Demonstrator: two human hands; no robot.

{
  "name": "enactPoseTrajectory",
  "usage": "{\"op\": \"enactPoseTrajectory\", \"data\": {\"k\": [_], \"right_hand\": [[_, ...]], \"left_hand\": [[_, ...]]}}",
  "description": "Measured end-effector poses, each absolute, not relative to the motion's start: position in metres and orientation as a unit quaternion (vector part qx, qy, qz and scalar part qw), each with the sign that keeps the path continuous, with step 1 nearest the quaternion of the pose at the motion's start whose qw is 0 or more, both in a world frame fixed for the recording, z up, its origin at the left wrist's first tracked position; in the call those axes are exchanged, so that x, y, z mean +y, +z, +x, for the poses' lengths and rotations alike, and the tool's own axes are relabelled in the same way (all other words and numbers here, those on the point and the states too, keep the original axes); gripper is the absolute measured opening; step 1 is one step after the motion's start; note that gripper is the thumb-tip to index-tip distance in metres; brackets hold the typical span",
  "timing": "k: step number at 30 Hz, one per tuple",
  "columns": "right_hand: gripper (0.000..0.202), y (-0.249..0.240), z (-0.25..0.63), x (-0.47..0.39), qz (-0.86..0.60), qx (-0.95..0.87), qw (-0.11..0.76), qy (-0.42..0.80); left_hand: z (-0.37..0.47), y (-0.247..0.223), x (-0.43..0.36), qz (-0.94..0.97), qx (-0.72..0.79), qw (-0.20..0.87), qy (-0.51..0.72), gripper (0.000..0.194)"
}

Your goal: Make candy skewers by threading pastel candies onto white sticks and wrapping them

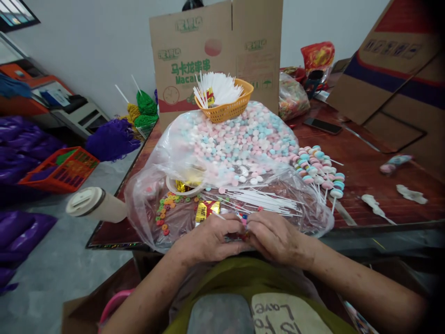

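My left hand (215, 237) and my right hand (274, 235) meet at the table's front edge, fingers closed in a pinch. The end of a white stick (218, 216) pokes out above my left fingers. Small red and blue bits show between the fingertips, but my fingers hide most of what the right hand grips. Just beyond lie a gold and red wrapper stack (207, 211), ring-shaped colored candies (164, 218) and loose white sticks (266, 200), all on clear plastic. Behind them a big clear bag (167, 144) holds pastel candies (239, 144).
An orange basket (227, 112) of white sticks rests on the bag, before a cardboard box (194, 51). Finished candy skewers (318, 169) lie right, with a phone (323, 125) behind. A lidded cup (99, 204) stands at the left edge; a tape roll (170, 185) sits nearby.
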State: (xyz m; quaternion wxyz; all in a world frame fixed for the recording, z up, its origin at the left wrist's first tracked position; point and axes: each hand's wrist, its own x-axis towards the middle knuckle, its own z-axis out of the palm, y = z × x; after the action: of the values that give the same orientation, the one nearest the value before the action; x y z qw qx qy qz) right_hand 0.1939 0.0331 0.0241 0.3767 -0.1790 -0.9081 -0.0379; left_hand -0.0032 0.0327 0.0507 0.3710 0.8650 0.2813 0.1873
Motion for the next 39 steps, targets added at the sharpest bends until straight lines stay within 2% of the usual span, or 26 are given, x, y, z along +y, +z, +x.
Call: {"op": "enactPoseTrajectory", "data": {"k": [7,11,14,18,22,24,27,31,39], "right_hand": [[0.013,0.020,0.189,0.038,-0.224,-0.906,0.359,0.021],[0.014,0.021,0.189,0.037,-0.234,-0.903,0.361,0.015],[0.016,0.017,0.186,0.035,-0.247,-0.903,0.351,0.015],[0.017,0.008,0.183,0.034,-0.254,-0.902,0.348,0.035],[0.011,0.011,0.186,0.033,-0.294,-0.851,0.403,0.166],[0.015,0.017,0.189,0.033,-0.318,-0.817,0.420,0.235],[0.027,0.022,0.191,0.034,-0.290,-0.828,0.400,0.265],[0.032,0.021,0.193,0.037,-0.252,-0.859,0.362,0.262],[0.022,0.034,0.205,0.027,-0.196,-0.858,0.303,0.366]], "left_hand": [[-0.010,0.078,0.039,0.884,0.305,0.305,0.182,0.018],[-0.010,0.076,0.042,0.889,0.303,0.290,0.185,0.017],[-0.005,0.068,0.040,0.902,0.354,0.190,0.157,0.018],[0.003,0.063,0.036,0.911,0.408,0.031,0.049,0.012],[-0.001,0.066,0.038,0.932,0.348,0.028,0.094,0.020],[-0.005,0.067,0.041,0.932,0.342,0.020,0.117,0.023],[-0.006,0.062,0.042,0.937,0.320,0.008,0.138,0.022],[-0.005,0.056,0.040,0.936,0.292,-0.003,0.194,0.025],[0.003,0.062,0.022,0.931,0.247,0.025,0.267,0.020]]}}
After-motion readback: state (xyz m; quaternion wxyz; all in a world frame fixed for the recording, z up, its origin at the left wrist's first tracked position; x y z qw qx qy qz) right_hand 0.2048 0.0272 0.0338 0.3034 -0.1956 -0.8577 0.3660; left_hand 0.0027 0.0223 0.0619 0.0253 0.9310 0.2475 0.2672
